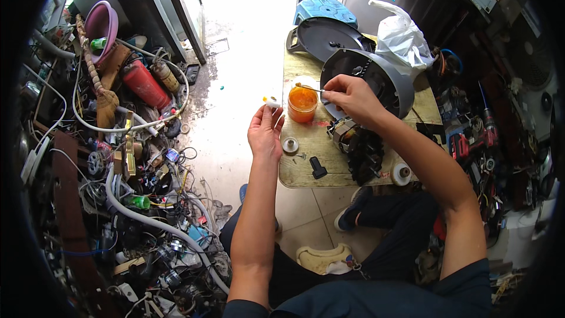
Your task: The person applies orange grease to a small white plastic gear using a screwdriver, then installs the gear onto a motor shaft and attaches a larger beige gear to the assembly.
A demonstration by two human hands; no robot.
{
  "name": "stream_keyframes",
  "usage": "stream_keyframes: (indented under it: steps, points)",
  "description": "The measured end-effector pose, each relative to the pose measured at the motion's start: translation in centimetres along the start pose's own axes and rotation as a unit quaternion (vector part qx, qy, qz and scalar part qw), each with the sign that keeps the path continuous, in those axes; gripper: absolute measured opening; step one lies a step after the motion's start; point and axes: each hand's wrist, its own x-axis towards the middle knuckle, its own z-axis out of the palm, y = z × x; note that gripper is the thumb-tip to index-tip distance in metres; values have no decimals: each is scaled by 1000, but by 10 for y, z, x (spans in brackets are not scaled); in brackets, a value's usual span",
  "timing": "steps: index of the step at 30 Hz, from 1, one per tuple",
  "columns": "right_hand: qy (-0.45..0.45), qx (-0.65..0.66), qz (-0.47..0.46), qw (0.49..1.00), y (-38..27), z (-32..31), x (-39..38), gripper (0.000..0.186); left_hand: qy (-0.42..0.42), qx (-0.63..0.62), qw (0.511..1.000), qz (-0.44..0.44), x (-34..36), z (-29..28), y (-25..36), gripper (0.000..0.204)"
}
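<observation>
My left hand (266, 134) is raised just beyond the table's left edge, pinching a small white plastic part (272, 103) with a dab of orange on its end. A thin metal stick (310, 88), its tip coated orange, is held in the fingers of my right hand (355, 99). Its tip is over the mouth of a clear jar (302, 109) of orange grease. Below my right hand lies a motor (342, 134) with a black part (366, 159) against it. A white round part (290, 145) and a small black plastic piece (318, 168) lie near the left edge.
The wooden table (297, 171) also bears a black round housing (388, 82), a dark lid (329, 38), a white bag (403, 38) and another white round part (401, 174). Cluttered scrap, hoses and a red cylinder (145, 84) fill the left; a red drill (488, 132) is right.
</observation>
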Motion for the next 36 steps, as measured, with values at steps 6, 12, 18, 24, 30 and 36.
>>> stream_keyframes:
  steps: [6, 12, 18, 24, 30, 36]
  points:
    - [48, 28, -88, 995, -24, -18, -71, 19, -30, 111, 989, 93, -40, 20, 28, 28]
    - [84, -39, -209, 973, -50, -5, -142, 25, -106, 225, 964, 98, -89, 29, 52, 29]
    - [48, -53, -231, 970, -34, -8, -148, 29, -168, 266, 947, 65, -119, 36, 65, 31]
    - [15, -31, -208, 977, -34, -12, -145, 28, -206, 300, 927, 90, -121, 31, 67, 31]
    - [6, -19, -201, 979, -32, -17, -139, 28, -221, 318, 916, 103, -118, 30, 66, 31]
    - [0, -38, -214, 976, -25, -21, -139, 29, -218, 327, 913, 111, -117, 29, 65, 30]
